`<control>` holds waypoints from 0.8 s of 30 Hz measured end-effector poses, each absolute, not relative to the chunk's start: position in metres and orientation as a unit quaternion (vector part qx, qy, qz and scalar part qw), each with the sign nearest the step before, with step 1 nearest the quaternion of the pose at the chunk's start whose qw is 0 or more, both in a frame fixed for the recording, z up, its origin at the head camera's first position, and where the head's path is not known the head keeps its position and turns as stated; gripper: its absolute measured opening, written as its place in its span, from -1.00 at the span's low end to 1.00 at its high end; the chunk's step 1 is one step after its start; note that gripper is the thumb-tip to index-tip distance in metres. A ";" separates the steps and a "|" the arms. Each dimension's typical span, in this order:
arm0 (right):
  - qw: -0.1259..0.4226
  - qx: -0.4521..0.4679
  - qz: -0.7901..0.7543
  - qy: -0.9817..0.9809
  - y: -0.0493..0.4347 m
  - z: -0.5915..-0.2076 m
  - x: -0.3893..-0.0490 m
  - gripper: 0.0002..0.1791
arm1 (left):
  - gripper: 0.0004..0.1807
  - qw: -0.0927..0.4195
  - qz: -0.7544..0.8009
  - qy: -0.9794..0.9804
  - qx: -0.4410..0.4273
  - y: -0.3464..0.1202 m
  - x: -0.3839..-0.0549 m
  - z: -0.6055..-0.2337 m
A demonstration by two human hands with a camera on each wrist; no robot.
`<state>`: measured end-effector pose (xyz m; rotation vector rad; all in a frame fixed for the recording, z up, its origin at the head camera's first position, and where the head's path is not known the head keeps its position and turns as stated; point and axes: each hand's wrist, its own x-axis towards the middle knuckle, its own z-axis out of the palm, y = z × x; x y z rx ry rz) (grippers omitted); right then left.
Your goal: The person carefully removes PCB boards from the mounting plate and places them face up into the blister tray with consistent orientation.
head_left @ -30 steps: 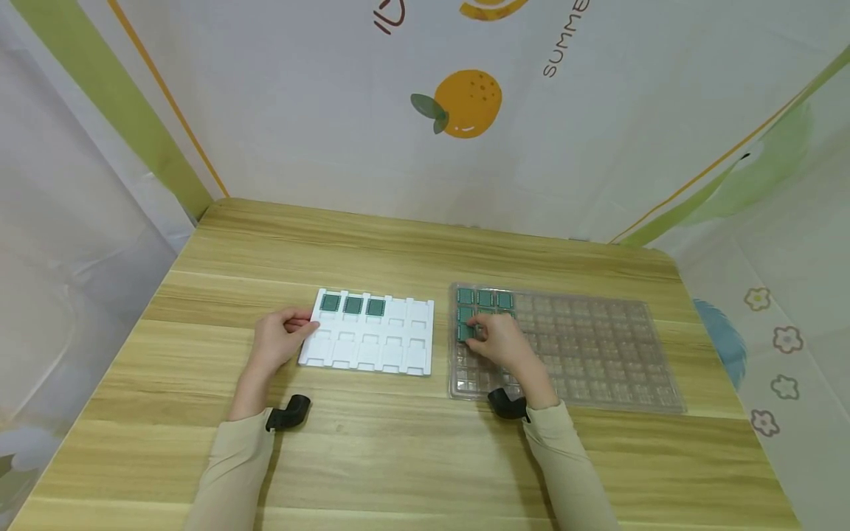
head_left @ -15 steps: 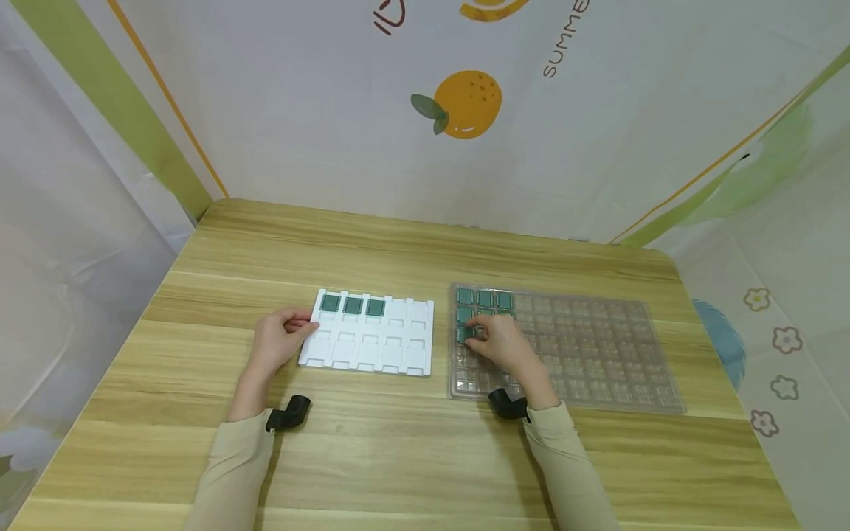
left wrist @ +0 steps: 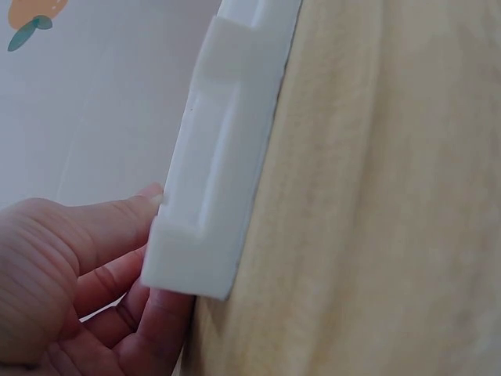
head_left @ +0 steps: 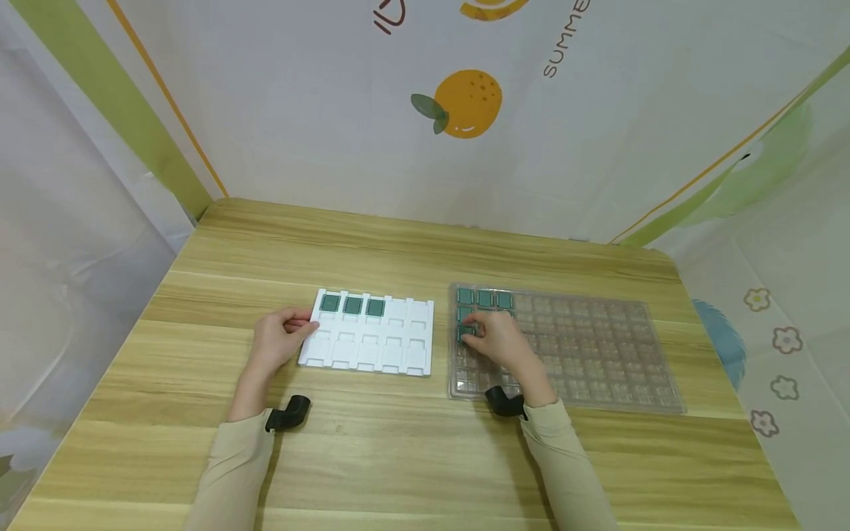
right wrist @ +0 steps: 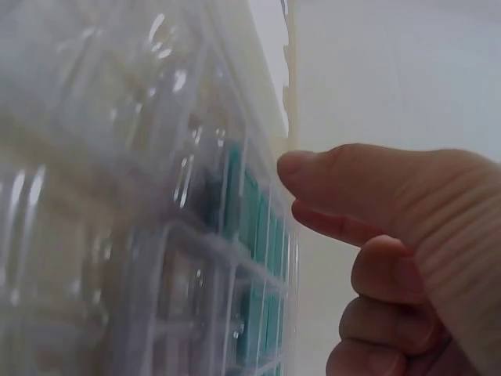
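Observation:
My left hand [head_left: 277, 341] grips the left edge of a white plastic tray [head_left: 370, 359], thumb on top and fingers at its underside, as the left wrist view [left wrist: 102, 258] also shows. Three square green chips [head_left: 353, 304] sit along the tray's back row. To the right, my right hand [head_left: 499, 338] hovers over the left end of a clear plastic tray [head_left: 598, 346]. Its thumb and index finger point at the green chips in the left column, and the right wrist view shows nothing between these fingers [right wrist: 337, 176]. A green chip [right wrist: 237, 192] lies in a pocket just below them.
The clear tray has more green chips [head_left: 485, 298] in its left pockets, partly hidden by my right hand. Both trays lie on a wooden table [head_left: 398, 457]. Behind stands a white curtain [head_left: 319, 133] with fruit prints. Each wrist carries a black camera mount [head_left: 289, 413].
My right hand has shifted slightly left and its fingertips look a little raised over the left column of chips. My left hand and the white tray have not moved.

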<state>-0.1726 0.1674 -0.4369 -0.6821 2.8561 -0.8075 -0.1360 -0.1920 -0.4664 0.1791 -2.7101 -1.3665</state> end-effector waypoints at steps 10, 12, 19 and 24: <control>0.038 -0.244 -0.256 0.935 0.146 -0.430 -0.178 -0.74 | -0.76 0.055 -0.448 -0.891 0.058 -0.192 -0.136 -0.467; 0.035 -0.249 -0.258 0.933 0.141 -0.429 -0.180 -0.74 | -0.76 0.054 -0.446 -0.891 0.059 -0.192 -0.136 -0.468; 0.047 -0.255 -0.273 0.926 0.121 -0.427 -0.185 -0.72 | -0.77 0.060 -0.448 -0.890 0.056 -0.192 -0.136 -0.466; 0.059 -0.248 -0.270 0.928 0.104 -0.425 -0.187 -0.72 | -0.76 0.058 -0.449 -0.890 0.054 -0.192 -0.136 -0.466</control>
